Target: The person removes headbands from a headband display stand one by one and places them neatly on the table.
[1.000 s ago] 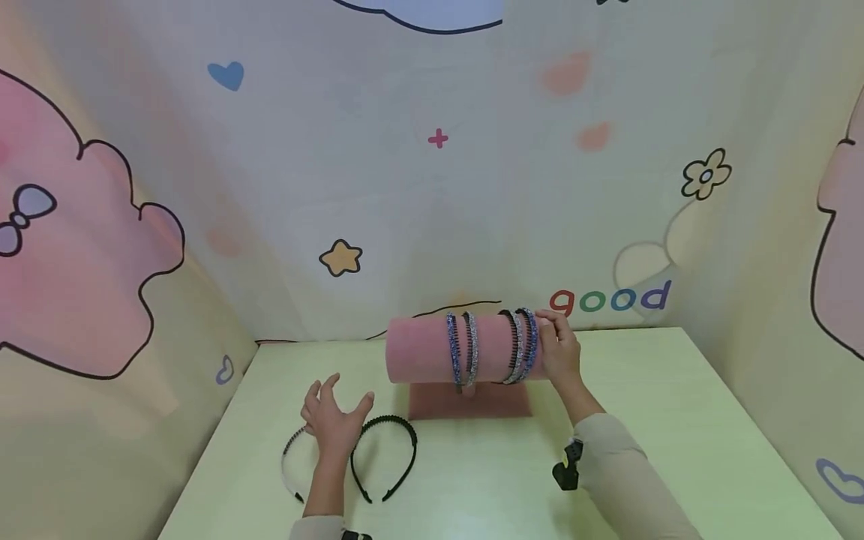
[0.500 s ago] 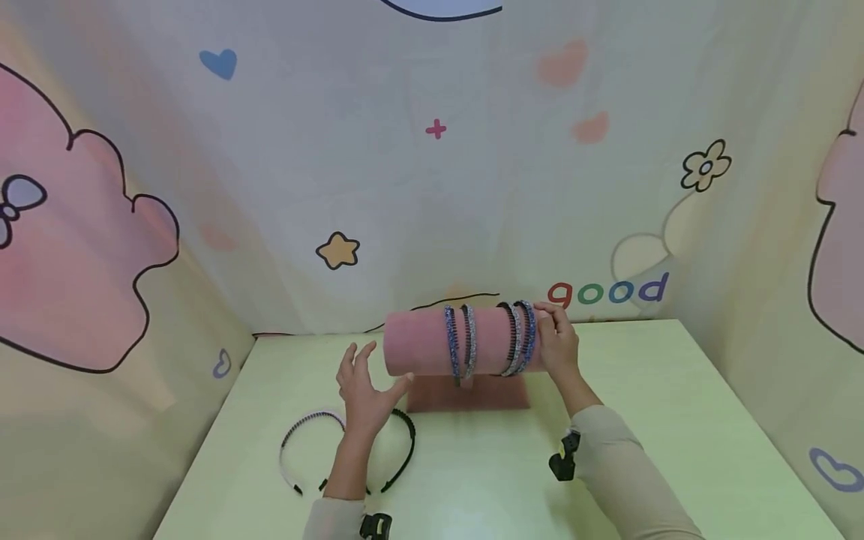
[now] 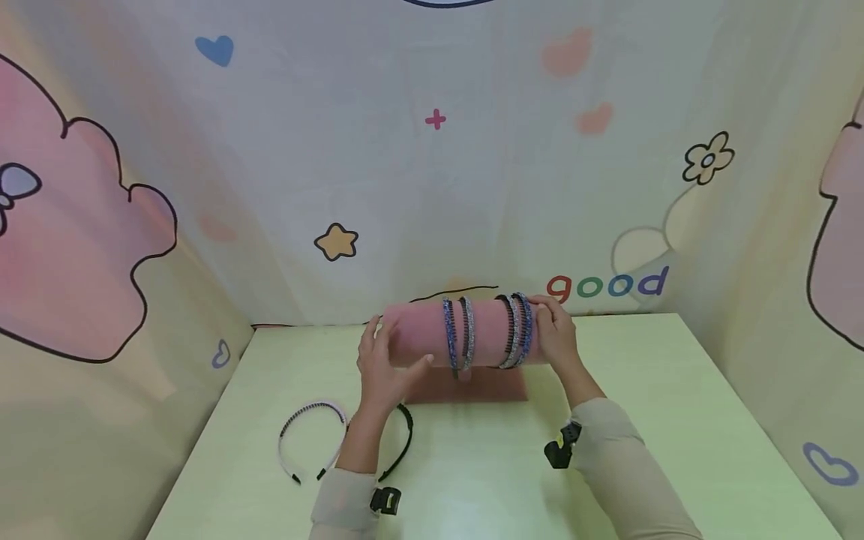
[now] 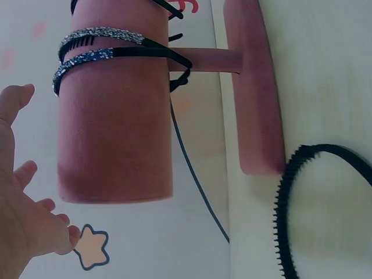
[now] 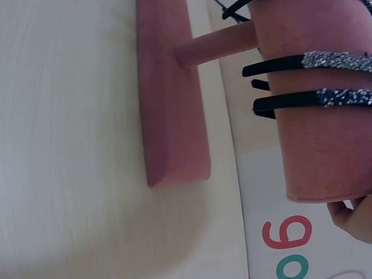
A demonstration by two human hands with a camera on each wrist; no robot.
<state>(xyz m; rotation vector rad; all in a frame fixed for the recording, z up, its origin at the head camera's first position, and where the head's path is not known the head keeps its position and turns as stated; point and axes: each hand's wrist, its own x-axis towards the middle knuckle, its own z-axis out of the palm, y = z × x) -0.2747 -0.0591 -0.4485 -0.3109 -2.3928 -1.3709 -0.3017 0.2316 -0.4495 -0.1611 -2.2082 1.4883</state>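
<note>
A pink padded headband display stand has a horizontal roll [image 3: 418,330] on a post over a flat base [image 3: 466,388]. Round its left half sit a blue glitter headband [image 3: 450,337] and a silver one [image 3: 469,337]; a silver and a blue glitter headband [image 3: 526,330] sit near its right end. My right hand [image 3: 560,337] grips the roll's right end, thumb in front. My left hand [image 3: 385,375] is at the left end, fingers and thumb spread around it. In the left wrist view, a gap shows between that left hand [image 4: 29,215] and the roll [image 4: 116,139].
On the pale table [image 3: 628,450], a light-coloured headband [image 3: 281,442] lies at the left. Beside it is a black toothed headband [image 3: 408,435], partly hidden by my left forearm. A printed cloth wall [image 3: 432,187] stands close behind the stand.
My left hand has moved right and up, from over the loose headbands to the roll's left end. The right hand stays at the right end. The view has tilted slightly downward.
</note>
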